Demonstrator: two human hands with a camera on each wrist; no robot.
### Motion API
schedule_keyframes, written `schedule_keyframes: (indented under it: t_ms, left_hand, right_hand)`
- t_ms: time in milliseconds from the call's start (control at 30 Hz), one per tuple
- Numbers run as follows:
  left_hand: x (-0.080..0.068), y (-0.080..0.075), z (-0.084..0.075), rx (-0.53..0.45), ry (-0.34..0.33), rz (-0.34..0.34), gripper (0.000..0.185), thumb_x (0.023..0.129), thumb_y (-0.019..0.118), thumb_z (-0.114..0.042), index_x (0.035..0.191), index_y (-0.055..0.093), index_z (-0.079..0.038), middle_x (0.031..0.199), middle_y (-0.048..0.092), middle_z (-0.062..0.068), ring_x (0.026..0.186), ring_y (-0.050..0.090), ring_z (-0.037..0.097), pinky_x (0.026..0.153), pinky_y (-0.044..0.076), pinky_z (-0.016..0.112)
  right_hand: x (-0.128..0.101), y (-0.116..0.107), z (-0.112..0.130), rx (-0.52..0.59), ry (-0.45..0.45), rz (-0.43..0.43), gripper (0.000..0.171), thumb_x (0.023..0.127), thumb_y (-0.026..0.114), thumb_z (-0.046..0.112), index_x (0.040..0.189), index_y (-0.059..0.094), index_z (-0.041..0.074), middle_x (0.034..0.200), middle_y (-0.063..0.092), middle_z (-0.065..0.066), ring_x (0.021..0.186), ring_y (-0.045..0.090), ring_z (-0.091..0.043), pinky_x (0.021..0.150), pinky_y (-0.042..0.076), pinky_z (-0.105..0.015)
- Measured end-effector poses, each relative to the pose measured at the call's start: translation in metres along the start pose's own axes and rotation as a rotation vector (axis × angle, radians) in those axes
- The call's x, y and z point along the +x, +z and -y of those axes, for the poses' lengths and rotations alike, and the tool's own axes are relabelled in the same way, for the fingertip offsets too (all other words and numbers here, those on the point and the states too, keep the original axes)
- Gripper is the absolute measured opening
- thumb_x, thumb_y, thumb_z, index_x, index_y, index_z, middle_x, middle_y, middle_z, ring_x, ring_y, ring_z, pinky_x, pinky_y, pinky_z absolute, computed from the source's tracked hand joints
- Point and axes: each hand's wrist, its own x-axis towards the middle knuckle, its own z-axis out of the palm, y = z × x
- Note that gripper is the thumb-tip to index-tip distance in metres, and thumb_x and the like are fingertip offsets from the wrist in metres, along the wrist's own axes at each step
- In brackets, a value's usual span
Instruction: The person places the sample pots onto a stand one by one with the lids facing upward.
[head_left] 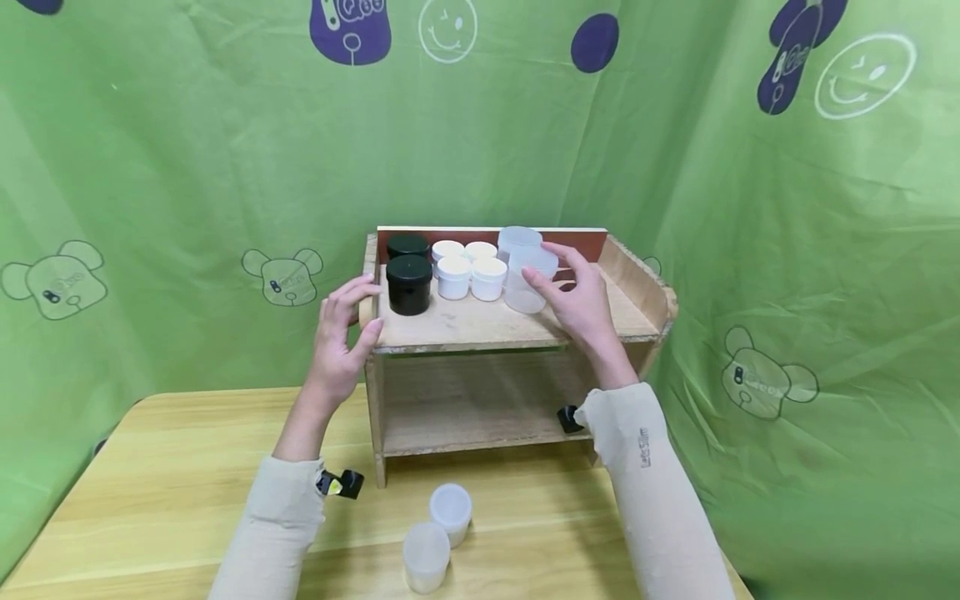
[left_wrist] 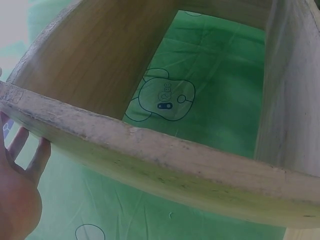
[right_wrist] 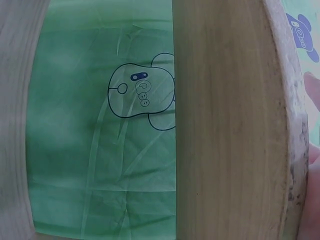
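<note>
In the head view, my right hand (head_left: 581, 300) holds a translucent plastic jar (head_left: 522, 292) between thumb and fingers, at the front of a wooden shelf's (head_left: 480, 332) upper board. Right behind it stands another translucent jar (head_left: 517, 236). My left hand (head_left: 335, 346) grips the rounded left side panel (head_left: 367, 312) of the shelf. In the left wrist view, fingers (left_wrist: 39, 157) touch the panel's outer face. To the left of the held jar are several small white jars (head_left: 453, 277) and two black jars (head_left: 409, 287), in rows. The right wrist view catches only part of the right hand (right_wrist: 312, 155).
Two more translucent jars, a nearer one (head_left: 426, 557) and a farther one (head_left: 451, 510), stand close together on the wooden table (head_left: 202, 467) before the shelf. A lower board (head_left: 472, 408) lies beneath the top one. Green printed cloth (head_left: 187, 167) hangs behind and at the sides.
</note>
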Motion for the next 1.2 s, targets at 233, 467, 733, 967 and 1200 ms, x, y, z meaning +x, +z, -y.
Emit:
schedule_keyframes:
  t_ms: [233,467,733,967,1200]
  left_hand:
    - [-0.001,0.002,0.000,-0.009,-0.010,0.004,0.045,0.096,0.058,-0.024,0.140,0.056,-0.012,0.158,0.047,0.002,0.133,0.042,0.021,0.103,0.043,0.045]
    - [0.000,0.002,0.000,-0.014,-0.008,0.005,0.045,0.097,0.058,-0.024,0.140,0.056,-0.012,0.158,0.047,0.002,0.133,0.042,0.021,0.104,0.042,0.045]
    - [0.001,0.001,-0.001,-0.012,-0.006,0.013,0.046,0.096,0.058,-0.025,0.140,0.056,-0.011,0.157,0.048,0.003,0.132,0.042,0.021,0.104,0.041,0.046]
    - [0.001,0.001,-0.001,-0.005,0.001,0.017,0.046,0.096,0.059,-0.025,0.140,0.056,-0.012,0.157,0.048,0.004,0.133,0.042,0.022,0.104,0.041,0.048]
    - [0.001,-0.002,-0.001,-0.004,-0.012,0.012,0.045,0.096,0.058,-0.025,0.140,0.056,-0.012,0.158,0.047,0.002,0.133,0.042,0.021,0.103,0.041,0.044]
  right_hand:
    - [-0.002,-0.002,0.002,0.003,-0.025,0.007,0.063,0.094,0.075,0.035,0.149,0.054,0.012,0.130,0.062,-0.017,0.107,0.057,-0.027,0.094,0.048,-0.039]
    - [-0.012,-0.006,0.008,-0.016,-0.157,-0.095,0.063,0.091,0.078,0.026,0.149,0.055,0.014,0.137,0.056,-0.017,0.120,0.053,-0.030,0.096,0.043,-0.041]
    - [-0.054,-0.007,0.026,0.038,-0.283,-0.124,0.048,0.094,0.072,0.010,0.140,0.061,0.009,0.127,0.064,-0.016,0.109,0.057,-0.021,0.096,0.047,-0.038]
    - [-0.103,0.014,0.024,0.053,-0.395,0.074,0.042,0.090,0.074,0.003,0.131,0.067,0.005,0.116,0.070,-0.013,0.104,0.062,-0.023,0.093,0.051,-0.028]
    - [-0.141,0.051,0.009,0.065,-0.394,0.348,0.038,0.093,0.074,0.012,0.130,0.069,0.012,0.115,0.070,0.000,0.103,0.062,-0.015,0.091,0.056,-0.034]
